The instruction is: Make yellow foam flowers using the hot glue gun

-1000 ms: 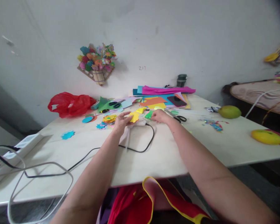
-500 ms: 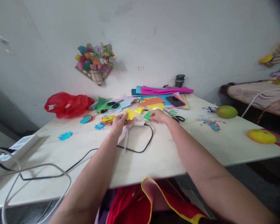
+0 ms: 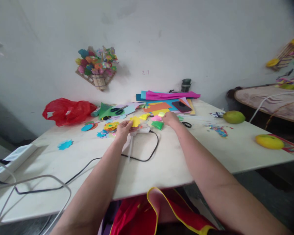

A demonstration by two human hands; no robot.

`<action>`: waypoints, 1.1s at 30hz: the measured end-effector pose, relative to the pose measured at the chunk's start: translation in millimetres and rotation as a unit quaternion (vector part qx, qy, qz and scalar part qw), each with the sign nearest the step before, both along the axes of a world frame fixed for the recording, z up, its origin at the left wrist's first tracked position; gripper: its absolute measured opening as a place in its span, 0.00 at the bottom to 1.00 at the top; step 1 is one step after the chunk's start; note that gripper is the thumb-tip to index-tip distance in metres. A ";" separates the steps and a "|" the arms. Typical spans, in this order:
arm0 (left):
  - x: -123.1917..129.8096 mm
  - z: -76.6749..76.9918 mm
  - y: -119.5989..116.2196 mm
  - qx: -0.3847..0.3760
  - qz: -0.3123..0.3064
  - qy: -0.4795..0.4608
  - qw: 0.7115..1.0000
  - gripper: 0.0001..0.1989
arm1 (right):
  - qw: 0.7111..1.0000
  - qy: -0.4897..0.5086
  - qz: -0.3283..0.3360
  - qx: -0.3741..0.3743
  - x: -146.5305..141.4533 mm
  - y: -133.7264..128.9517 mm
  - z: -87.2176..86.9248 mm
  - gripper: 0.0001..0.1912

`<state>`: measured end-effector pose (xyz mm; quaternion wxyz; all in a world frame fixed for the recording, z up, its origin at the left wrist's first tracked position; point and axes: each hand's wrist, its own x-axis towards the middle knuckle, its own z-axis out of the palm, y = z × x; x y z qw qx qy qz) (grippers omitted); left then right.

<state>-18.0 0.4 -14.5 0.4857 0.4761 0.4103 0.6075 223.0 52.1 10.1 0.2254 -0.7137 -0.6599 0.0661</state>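
My left hand (image 3: 123,130) pinches a yellow flower-shaped paper cutout (image 3: 135,121) by its edge, held over the table. My right hand (image 3: 171,119) is farther right with its fingers curled down beside a pale yellow packet (image 3: 161,114) and a pink packet (image 3: 156,118); whatever is between the fingertips is hidden. A shiny green packet (image 3: 157,125) lies just left of that hand, and a bright yellow packet (image 3: 144,116) lies between both hands. Below the cutout rests a white glue gun (image 3: 142,130) with a black cord. Stacked flower cutouts (image 3: 110,126) are left of my left hand.
Black-handled scissors (image 3: 117,110) lie on paper at the back, near a red plastic bag (image 3: 68,111). Coloured sheets and a phone (image 3: 181,106) are behind my right hand. Two mangoes (image 3: 234,117) sit right. A power strip (image 3: 14,159) and loose cables occupy the left.
My right hand has moved from the green packet slightly right and back, leaving that packet and the pink one uncovered. My left hand still holds the yellow cutout. The view has shifted slightly.
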 end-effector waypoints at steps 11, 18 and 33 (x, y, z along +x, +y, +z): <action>-0.3 3.3 -2.7 0.000 0.019 -0.003 1.000 0.19 | 0.952 0.249 0.151 -0.094 -41.5 -18.7 -3.1 0.09; -1.2 1.4 -1.4 -0.002 0.048 -0.005 0.999 0.18 | 0.994 -0.043 0.093 0.045 -25.9 -7.9 -11.6 0.10; -0.9 2.6 -2.8 0.010 0.038 -0.022 0.999 0.12 | 0.989 -0.085 0.120 0.008 -30.7 -12.0 -8.4 0.17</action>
